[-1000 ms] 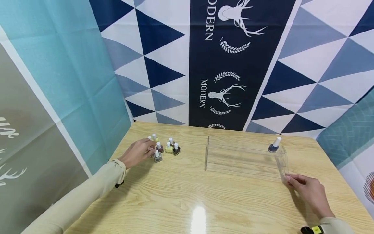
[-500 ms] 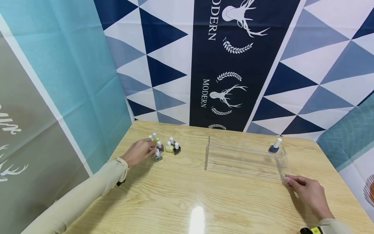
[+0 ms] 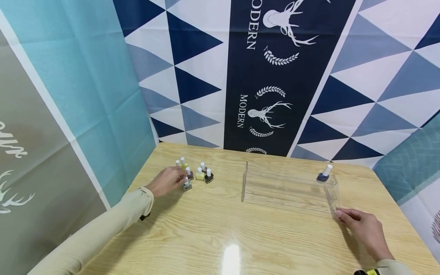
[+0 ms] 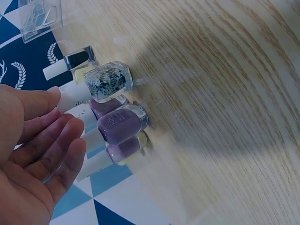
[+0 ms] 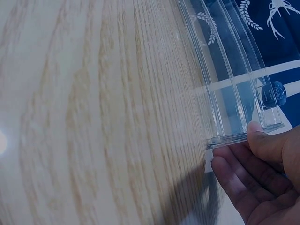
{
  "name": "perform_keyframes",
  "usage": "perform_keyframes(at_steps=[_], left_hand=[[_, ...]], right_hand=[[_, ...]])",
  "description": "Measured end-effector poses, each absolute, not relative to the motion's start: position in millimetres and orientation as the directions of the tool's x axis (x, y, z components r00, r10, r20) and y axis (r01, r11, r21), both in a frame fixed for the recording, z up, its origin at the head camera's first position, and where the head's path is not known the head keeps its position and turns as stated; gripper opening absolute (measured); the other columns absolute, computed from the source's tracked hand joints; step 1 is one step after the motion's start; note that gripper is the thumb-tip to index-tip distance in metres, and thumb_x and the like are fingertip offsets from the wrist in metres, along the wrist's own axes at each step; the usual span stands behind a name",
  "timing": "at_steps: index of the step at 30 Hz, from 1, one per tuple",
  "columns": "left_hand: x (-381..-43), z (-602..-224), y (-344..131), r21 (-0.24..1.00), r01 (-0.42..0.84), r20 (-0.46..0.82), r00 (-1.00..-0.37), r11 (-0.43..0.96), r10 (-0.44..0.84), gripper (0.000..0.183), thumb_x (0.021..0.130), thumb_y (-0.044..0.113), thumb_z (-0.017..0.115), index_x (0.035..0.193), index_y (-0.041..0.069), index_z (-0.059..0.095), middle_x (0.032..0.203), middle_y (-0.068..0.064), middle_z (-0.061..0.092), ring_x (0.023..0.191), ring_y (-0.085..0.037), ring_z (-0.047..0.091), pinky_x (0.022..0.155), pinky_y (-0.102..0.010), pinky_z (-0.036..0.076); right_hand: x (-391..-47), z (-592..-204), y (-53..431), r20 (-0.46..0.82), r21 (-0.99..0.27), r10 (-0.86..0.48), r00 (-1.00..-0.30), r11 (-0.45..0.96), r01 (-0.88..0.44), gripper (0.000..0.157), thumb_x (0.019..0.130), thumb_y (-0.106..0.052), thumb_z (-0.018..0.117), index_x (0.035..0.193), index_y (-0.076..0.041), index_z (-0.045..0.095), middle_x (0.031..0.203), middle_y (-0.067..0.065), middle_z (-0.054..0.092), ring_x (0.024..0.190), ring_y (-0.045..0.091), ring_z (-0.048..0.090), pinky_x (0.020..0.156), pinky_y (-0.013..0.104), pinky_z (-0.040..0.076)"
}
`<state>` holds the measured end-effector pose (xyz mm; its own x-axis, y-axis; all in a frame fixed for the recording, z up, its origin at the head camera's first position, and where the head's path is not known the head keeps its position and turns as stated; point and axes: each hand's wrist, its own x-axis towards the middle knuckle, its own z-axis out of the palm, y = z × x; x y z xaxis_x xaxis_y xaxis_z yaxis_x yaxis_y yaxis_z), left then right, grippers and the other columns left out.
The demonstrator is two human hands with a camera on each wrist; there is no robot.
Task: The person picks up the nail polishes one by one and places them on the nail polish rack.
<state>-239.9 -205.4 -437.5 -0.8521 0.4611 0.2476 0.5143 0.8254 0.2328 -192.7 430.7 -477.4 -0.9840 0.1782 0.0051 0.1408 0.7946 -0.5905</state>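
My left hand [image 3: 167, 181] pinches the white cap of a nail polish bottle with black speckles [image 4: 110, 82] between thumb and forefinger, the other fingers loosely bent. Close beside it in the left wrist view are purple nail polish bottles [image 4: 123, 125] with white caps. At the right, thumb and fingers of my right hand [image 3: 366, 229] grip the front corner of the end panel of a clear tiered display rack [image 3: 331, 196]. One dark blue nail polish bottle [image 3: 323, 177] stands on the rack's back tier, at its right end.
Near the left hand stand a yellow nail polish bottle [image 3: 200, 176], a black one [image 3: 209, 178] and several others. All are on a wooden table [image 3: 192, 229]. Patterned cloth [image 3: 192, 76] hangs behind and at both sides.
My left hand has shifted slightly right, and its thumb and forefinger have come onto the speckled bottle's cap. The right hand keeps its grip on the rack.
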Motion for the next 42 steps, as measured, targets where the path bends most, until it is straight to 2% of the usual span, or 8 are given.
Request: perform_keyframes(at_steps=[7,13,19,25,28,32,37,42], left_hand=[[-242,-439,-203,0.263,0.501,0.234,-0.862,0.825,0.450,0.016,0.095,0.010,0.075,0.108,0.001,0.076,0.091,-0.004,0.072,0.070,-0.005,0.058,0.064,-0.025,0.051],[-243,-445,-203,0.265,0.502,0.245,-0.861,0.823,0.446,0.016,0.096,0.011,0.074,0.109,0.001,0.076,0.096,-0.007,0.074,0.075,-0.008,0.062,0.069,-0.028,0.054],[-244,-445,-202,0.275,0.508,0.237,-0.858,0.816,0.455,0.013,0.095,0.009,0.074,0.105,0.001,0.077,0.092,-0.005,0.073,0.072,-0.007,0.059,0.068,-0.026,0.053],[-245,-444,-203,0.273,0.530,0.238,-0.846,0.803,0.478,0.009,0.095,0.006,0.074,0.102,0.002,0.077,0.093,-0.006,0.074,0.074,-0.008,0.061,0.069,-0.026,0.054],[-246,-442,-204,0.280,0.537,0.239,-0.842,0.796,0.484,0.010,0.095,0.005,0.074,0.103,0.001,0.077,0.095,-0.007,0.075,0.073,-0.007,0.061,0.070,-0.026,0.054],[-245,-438,-203,0.302,0.536,0.232,-0.843,0.788,0.485,0.008,0.095,0.005,0.073,0.102,0.002,0.077,0.088,-0.004,0.073,0.067,-0.005,0.056,0.064,-0.025,0.052],[-245,-433,-202,0.308,0.536,0.221,-0.844,0.786,0.489,0.005,0.097,0.008,0.072,0.096,0.008,0.077,0.074,0.006,0.065,0.059,-0.003,0.052,0.057,-0.023,0.048],[-246,-428,-201,0.319,0.551,0.239,-0.834,0.771,0.497,0.005,0.097,0.009,0.072,0.097,0.008,0.078,0.077,0.005,0.068,0.061,0.000,0.055,0.059,-0.022,0.050]], right_hand=[[-193,-478,431,-0.016,-0.610,0.185,-0.983,0.777,0.157,0.055,0.100,-0.047,0.065,0.122,0.002,0.073,0.107,0.015,0.076,0.075,-0.016,0.054,0.059,0.016,0.046],[-193,-478,431,-0.024,-0.618,0.194,-0.981,0.769,0.167,0.055,0.100,-0.047,0.066,0.123,0.003,0.072,0.105,0.013,0.077,0.074,-0.015,0.057,0.059,0.015,0.047],[-193,-479,431,-0.028,-0.614,0.201,-0.979,0.769,0.175,0.054,0.100,-0.046,0.066,0.123,0.003,0.072,0.106,0.014,0.077,0.073,-0.016,0.054,0.058,0.015,0.047],[-195,-479,431,-0.069,-0.637,0.213,-0.975,0.742,0.207,0.056,0.100,-0.045,0.066,0.126,0.004,0.070,0.106,0.013,0.077,0.074,-0.011,0.061,0.058,0.016,0.049],[-196,-478,431,-0.075,-0.636,0.215,-0.974,0.742,0.213,0.057,0.100,-0.046,0.066,0.126,0.004,0.070,0.107,0.013,0.077,0.074,-0.013,0.060,0.058,0.017,0.050],[-196,-477,431,-0.066,-0.629,0.209,-0.976,0.751,0.203,0.057,0.100,-0.047,0.065,0.126,0.004,0.070,0.107,0.014,0.077,0.074,-0.017,0.054,0.059,0.015,0.048],[-195,-477,430,-0.068,-0.638,0.205,-0.976,0.744,0.200,0.055,0.101,-0.044,0.065,0.127,0.006,0.069,0.105,0.013,0.077,0.074,-0.014,0.058,0.059,0.015,0.049],[-195,-477,430,-0.070,-0.635,0.202,-0.977,0.746,0.200,0.055,0.102,-0.043,0.063,0.127,0.005,0.069,0.105,0.013,0.077,0.074,-0.010,0.062,0.059,0.018,0.051]])
